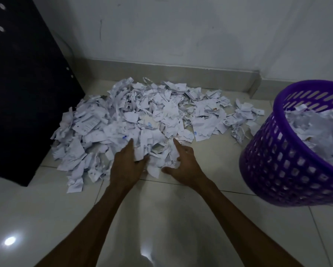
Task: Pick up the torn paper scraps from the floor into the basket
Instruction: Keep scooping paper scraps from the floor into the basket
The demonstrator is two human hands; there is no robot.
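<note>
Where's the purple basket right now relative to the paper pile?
In the head view the purple basket stands on the floor at the right edge, just right of the paper pile and the right hand, already partly filled with scraps.
</note>
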